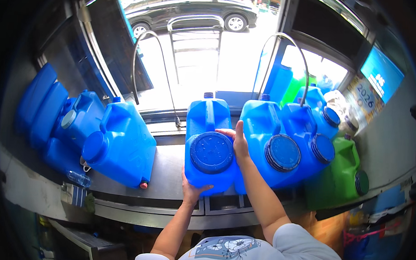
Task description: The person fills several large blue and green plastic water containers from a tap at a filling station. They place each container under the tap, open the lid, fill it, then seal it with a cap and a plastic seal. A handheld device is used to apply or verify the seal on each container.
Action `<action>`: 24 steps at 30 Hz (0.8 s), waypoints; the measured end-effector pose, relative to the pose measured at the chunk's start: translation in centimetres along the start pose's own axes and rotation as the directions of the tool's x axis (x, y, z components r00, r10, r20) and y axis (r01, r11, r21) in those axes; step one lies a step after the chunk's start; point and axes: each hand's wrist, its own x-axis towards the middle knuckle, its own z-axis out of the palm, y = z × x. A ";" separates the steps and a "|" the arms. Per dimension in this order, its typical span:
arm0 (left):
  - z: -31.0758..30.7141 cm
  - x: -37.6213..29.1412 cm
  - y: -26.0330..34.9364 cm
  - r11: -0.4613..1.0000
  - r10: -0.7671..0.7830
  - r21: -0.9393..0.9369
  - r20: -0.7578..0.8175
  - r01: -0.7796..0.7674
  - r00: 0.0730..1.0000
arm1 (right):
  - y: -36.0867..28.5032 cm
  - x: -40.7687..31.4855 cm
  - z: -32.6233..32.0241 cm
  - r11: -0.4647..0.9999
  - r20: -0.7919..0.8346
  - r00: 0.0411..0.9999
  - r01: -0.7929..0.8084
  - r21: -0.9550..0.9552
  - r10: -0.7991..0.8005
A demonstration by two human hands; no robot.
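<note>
A blue plastic water jug (208,180) with a wide dark blue screw lid stands before me on the metal counter. My left hand (192,191) presses against its lower front left corner, thumb across the front. Near the lid, my right hand (238,141) rests against the jug's right side with the fingers spread. Close on the right is a second blue jug (256,121) with a black-rimmed lid, and a darker blue jug (297,122) stands beyond it. Another blue jug (128,144), with a small red cap low on its front, stands apart to the left.
Curved metal spouts (134,65) (304,64) arch over the counter (169,163) by the open window. A green jug (342,158) stands at the right; several blue containers (40,107) crowd the left end. A clear plastic bottle (78,179) lies near the left edge. Outside are a hand truck and a dark car.
</note>
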 end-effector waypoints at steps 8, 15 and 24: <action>3.6 -1.8 -0.2 0.999 0.033 0.001 -0.050 -0.033 0.998 | 1.0 1.9 -2.6 0.978 0.124 0.986 -0.134 0.161 0.114; 2.2 -1.2 -0.7 0.997 0.041 0.068 0.067 -0.046 0.997 | 0.2 0.5 -2.5 0.996 0.075 0.995 -0.074 0.042 0.071; 0.9 0.2 0.7 0.974 -0.117 0.208 0.135 0.087 0.984 | -0.8 -0.6 -2.1 0.992 0.028 1.000 0.001 -0.125 0.002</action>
